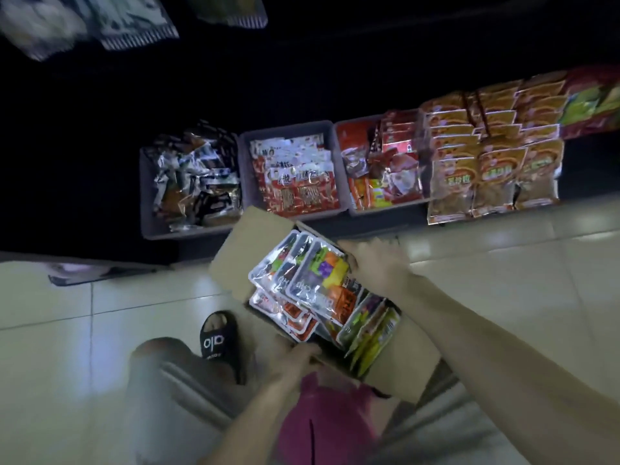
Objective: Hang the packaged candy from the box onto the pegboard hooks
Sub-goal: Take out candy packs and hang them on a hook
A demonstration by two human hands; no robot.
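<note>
An open cardboard box [241, 250] is held above the tiled floor, filled with several shiny candy packets [312, 280] in purple, orange, green and yellow. My left hand [292, 359] grips the box's near edge from below, fingers curled over the rim. My right hand [375, 263] grips the far right edge of the box beside the top packets. Packets hanging from hooks [134, 25] show blurred at the top left; the pegboard itself is lost in darkness.
Grey bins [245, 152] of snack packets line the low shelf ahead, with rows of orange bags [493, 169] at the right. My foot in a black slipper [218, 340] stands on the pale floor tiles, left of the box.
</note>
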